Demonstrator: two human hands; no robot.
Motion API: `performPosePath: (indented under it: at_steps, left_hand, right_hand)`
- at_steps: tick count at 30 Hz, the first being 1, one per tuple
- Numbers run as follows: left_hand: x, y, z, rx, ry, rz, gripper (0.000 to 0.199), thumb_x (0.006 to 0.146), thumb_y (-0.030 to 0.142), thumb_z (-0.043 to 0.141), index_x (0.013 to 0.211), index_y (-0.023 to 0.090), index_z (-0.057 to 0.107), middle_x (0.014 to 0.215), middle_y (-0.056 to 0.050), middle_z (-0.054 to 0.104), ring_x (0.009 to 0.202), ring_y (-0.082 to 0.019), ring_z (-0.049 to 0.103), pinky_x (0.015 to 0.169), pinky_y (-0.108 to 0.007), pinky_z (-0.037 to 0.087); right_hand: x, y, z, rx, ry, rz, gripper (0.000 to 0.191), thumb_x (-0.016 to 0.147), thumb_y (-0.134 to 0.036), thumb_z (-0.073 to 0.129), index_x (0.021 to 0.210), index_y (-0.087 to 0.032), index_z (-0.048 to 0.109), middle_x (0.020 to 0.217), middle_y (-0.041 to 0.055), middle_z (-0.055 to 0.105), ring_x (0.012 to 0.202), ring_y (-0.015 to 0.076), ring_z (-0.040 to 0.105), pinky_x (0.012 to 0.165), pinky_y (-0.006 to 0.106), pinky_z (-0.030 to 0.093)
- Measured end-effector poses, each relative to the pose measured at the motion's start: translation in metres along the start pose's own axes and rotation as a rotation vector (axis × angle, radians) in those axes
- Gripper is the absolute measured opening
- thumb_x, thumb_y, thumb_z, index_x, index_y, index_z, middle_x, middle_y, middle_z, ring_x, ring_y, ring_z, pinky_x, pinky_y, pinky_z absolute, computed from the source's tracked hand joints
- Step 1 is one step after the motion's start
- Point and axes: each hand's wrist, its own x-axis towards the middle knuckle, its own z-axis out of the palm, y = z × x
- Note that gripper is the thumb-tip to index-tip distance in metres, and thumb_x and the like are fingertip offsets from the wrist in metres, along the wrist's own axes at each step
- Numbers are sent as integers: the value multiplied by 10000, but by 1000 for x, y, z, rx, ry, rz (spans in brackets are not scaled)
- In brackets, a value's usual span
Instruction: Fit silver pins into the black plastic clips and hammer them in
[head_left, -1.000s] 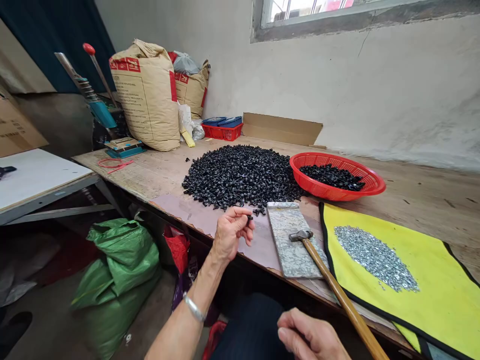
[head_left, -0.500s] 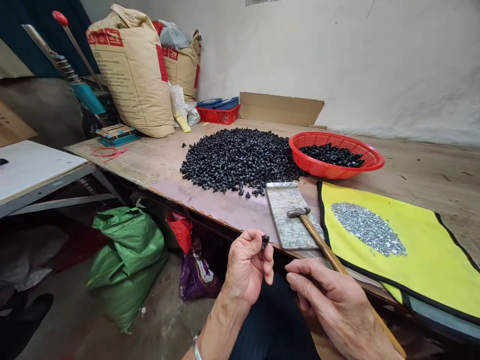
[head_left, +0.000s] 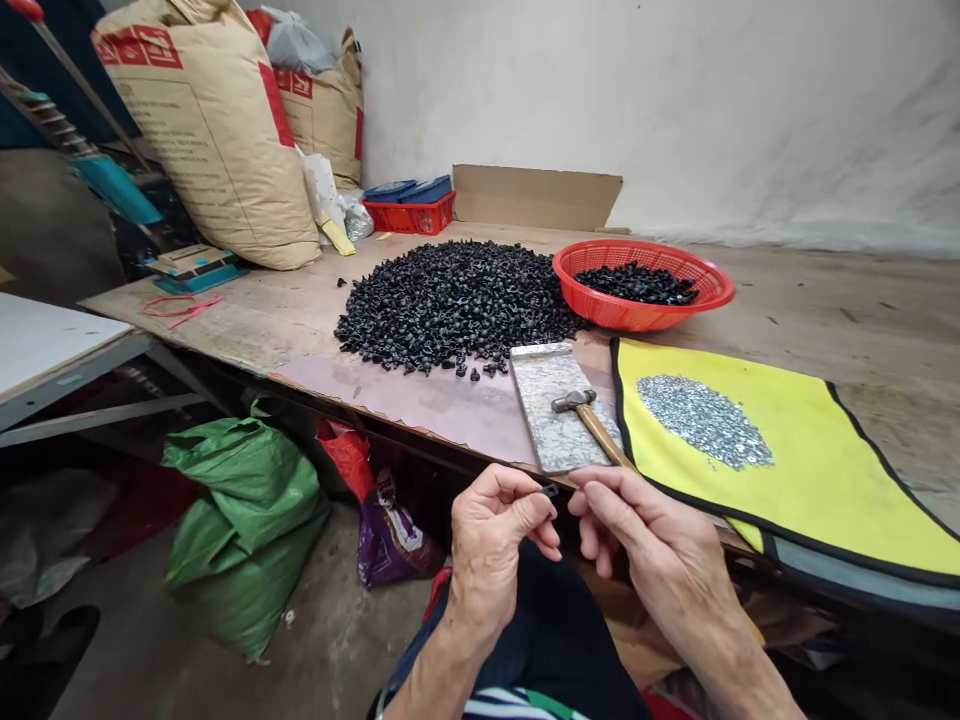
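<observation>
A small black plastic part (head_left: 550, 491) is pinched between the thumb and forefinger of my left hand (head_left: 487, 545), in front of the table edge. Close to its right, my right hand (head_left: 664, 545) has thumb and forefinger pressed together; whatever they hold is too small to make out. Just beyond the hands lies a hammer (head_left: 596, 425), its head on a grey stone-like slab (head_left: 536, 395) and its handle partly hidden by my right hand. A large heap of similar black parts (head_left: 457, 305) covers the table behind the slab. Small shiny metal pieces (head_left: 705, 420) lie on a yellow cloth (head_left: 817, 460) to the right.
A red plastic basket (head_left: 641, 318) with black parts stands beside the heap. Large paper sacks (head_left: 210, 150) and a teal hand press (head_left: 195, 270) are at the back left. Below the table, a green sack (head_left: 240, 540) and a purple bag (head_left: 390, 550) sit on the floor.
My hands have come closer together, the right one rising toward the black part and closing its fingertips. The left hand has turned, and the view has shifted slightly right and down.
</observation>
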Motion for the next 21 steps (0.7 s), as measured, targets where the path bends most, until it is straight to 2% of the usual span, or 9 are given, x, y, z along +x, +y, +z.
performPosePath:
  at_steps: [3,7,10,13,15,16,19,20,21]
  left_hand:
    - [-3,-1,1,64,-1,6,126,648,191,722,686,129,619,550,7,607,431,-108,556,398,-214,483]
    - [-5,-4,2,110,-17,26,133,614,165,741,710,146,651,582,15,614,429,-113,561,387,-217,478]
    - [-5,-6,3,78,-43,29,188,594,157,749,762,162,664,595,21,612,425,-125,565,375,-231,478]
    - [-7,-8,5,56,-45,7,143,597,180,749,702,152,655,536,24,582,395,-119,543,357,-224,458]
    - [-9,-11,6,48,-32,-40,145,604,206,748,685,146,644,510,23,564,384,-112,523,335,-211,434]
    - [-9,-13,6,44,-31,-72,152,610,217,747,687,143,638,503,22,559,383,-109,515,326,-204,425]
    - [-9,-19,7,23,-54,-152,173,636,246,738,694,141,613,490,20,553,377,-100,495,313,-192,405]
    - [-9,-21,7,15,-63,-170,180,644,254,734,697,140,605,494,17,557,376,-99,492,312,-192,403]
    - [-8,-23,7,10,-70,-186,184,651,259,730,702,140,599,502,13,566,377,-101,495,315,-195,407]
  right_hand:
    - [0,-6,-1,15,-31,46,371,781,-487,564,940,-158,626,542,-20,549,430,98,489,387,205,398]
    - [-1,-11,-2,27,-136,82,199,784,-348,573,759,-154,607,474,-57,477,384,58,419,357,163,328]
    - [-5,-9,1,126,-149,104,184,788,-334,563,753,-154,579,469,-63,475,385,57,405,351,161,317]
    - [-10,-8,-5,112,-174,79,198,813,-358,539,769,-169,576,476,-66,479,396,64,412,374,176,334]
    - [-6,-9,-21,-49,-152,23,208,822,-374,535,775,-183,601,495,-61,493,415,71,430,408,190,356]
    - [-1,-10,-34,-186,-95,-17,218,826,-381,532,779,-187,619,512,-52,512,431,77,447,431,198,370]
    - [30,-6,-84,-799,291,-123,271,865,-367,467,838,-178,659,677,15,620,570,120,549,541,229,422]
    - [44,-2,-100,-1054,378,-129,276,882,-325,430,883,-173,660,771,40,646,656,133,582,609,238,432]
    - [58,2,-115,-1142,409,-116,262,871,-277,439,933,-149,659,881,82,655,749,163,600,664,263,428]
